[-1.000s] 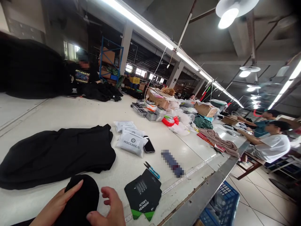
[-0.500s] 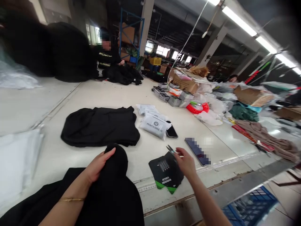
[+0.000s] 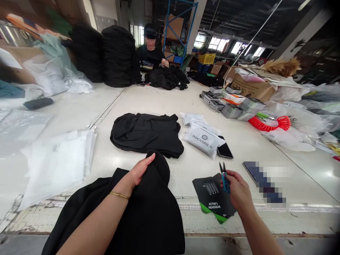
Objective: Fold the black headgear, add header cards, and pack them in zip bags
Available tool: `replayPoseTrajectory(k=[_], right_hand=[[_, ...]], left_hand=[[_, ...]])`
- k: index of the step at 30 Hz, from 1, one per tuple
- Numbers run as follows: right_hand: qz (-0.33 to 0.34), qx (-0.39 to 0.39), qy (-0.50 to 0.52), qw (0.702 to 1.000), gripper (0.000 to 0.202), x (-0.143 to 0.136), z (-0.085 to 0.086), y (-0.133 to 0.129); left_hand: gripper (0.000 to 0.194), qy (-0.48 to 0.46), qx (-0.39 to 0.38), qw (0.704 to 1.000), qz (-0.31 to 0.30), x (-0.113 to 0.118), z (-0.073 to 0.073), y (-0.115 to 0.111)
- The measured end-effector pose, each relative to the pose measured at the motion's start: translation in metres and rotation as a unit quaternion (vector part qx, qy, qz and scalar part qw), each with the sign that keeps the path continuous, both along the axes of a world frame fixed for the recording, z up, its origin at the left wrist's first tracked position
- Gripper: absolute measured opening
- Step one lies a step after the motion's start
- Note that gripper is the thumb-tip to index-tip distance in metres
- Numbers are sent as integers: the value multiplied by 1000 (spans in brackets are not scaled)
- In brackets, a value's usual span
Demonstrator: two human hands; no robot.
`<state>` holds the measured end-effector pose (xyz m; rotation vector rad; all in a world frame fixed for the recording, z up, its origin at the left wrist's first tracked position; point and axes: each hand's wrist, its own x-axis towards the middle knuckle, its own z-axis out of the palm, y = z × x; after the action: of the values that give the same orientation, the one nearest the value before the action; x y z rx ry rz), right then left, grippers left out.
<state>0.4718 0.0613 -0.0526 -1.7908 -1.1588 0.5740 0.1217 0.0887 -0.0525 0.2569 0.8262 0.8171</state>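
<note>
My left hand [image 3: 140,171] grips a piece of black fabric [image 3: 156,212], thumb on top and the fingers hidden beneath the cloth. The fabric drapes over the table's front edge. In my right hand [image 3: 237,187] is a pair of thread snips [image 3: 225,179] with blue handles, their dark blades pointing up and away and standing apart. The snips are over a small stack of black and green cards [image 3: 212,198] printed "ACTOR'S HEADGEAR". Beyond my left hand lies a folded pile of black fabric [image 3: 146,134].
White packets marked ROCKBROS [image 3: 203,140] lie beside a phone [image 3: 225,148]. A second phone [image 3: 262,180] is at right. Clear plastic bags [image 3: 61,156] lie left. Small boxes [image 3: 231,109] and a red coiled hose [image 3: 271,124] stand farther back. A co-worker [image 3: 151,56] sits across the table.
The view has swung left and levelled, so the table things appear farther right. The snips now point more upright in my right hand. My left hand still grips the black fabric.
</note>
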Motion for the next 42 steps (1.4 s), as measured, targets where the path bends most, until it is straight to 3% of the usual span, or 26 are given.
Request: replayPoseTrajectory(k=[5, 8, 11, 15, 18, 27, 36, 42], right_hand=[[141, -60, 164, 974, 34, -97, 11, -30], [187, -12, 71, 980, 33, -141, 16, -45], [231, 48, -73, 969, 29, -164, 14, -49], [258, 96, -204, 939, 29, -175, 7, -41], [254, 112, -246, 929, 30, -176, 4, -35], [242, 104, -237, 935, 30, -173, 0, -33], [223, 194, -343, 892, 31, -176, -9, -26], [227, 180, -270, 918, 25, -171, -15, -29]], left_hand=[[41, -38, 22, 999, 1, -1, -3, 1], [40, -47, 40, 998, 1, -1, -4, 2], [43, -49, 52, 997, -8, 0, -5, 3], [45, -51, 60, 997, -16, 0, -4, 3], [45, -56, 57, 997, -21, -1, -2, 3], [41, -74, 42, 996, -31, 1, 4, 2], [44, -88, 43, 995, -36, 1, 2, 1], [40, -81, 31, 996, -34, 1, 1, 2]])
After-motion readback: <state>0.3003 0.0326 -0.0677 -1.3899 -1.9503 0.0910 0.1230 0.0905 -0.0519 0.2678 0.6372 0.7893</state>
